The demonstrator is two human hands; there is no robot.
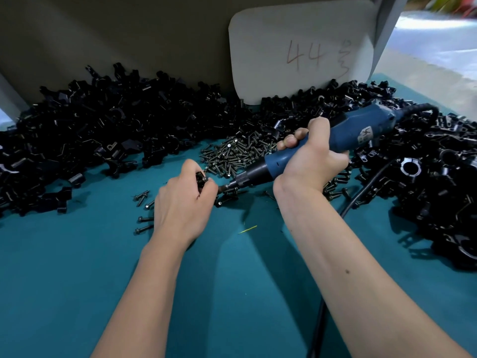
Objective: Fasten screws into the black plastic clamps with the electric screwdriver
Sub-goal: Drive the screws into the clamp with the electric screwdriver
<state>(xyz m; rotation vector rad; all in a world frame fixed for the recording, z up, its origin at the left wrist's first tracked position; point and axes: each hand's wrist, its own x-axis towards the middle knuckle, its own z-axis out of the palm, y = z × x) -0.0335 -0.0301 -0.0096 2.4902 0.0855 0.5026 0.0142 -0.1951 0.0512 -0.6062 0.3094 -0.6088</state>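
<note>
Left hand pinches clamp above mat | right hand grips screwdriver, bit at clamp (screw hidden) | risk: tilted bit could slip off.

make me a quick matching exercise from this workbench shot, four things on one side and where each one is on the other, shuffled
Things:
1. blue electric screwdriver
2. small black plastic clamp
3. heap of dark metal screws
4. white card marked 44

Places:
A. propped against the back wall
B. gripped in the right hand
C. on the teal mat between the clamp piles
D. pinched in the left hand

Pairs: 1-B, 2-D, 3-C, 4-A
</note>
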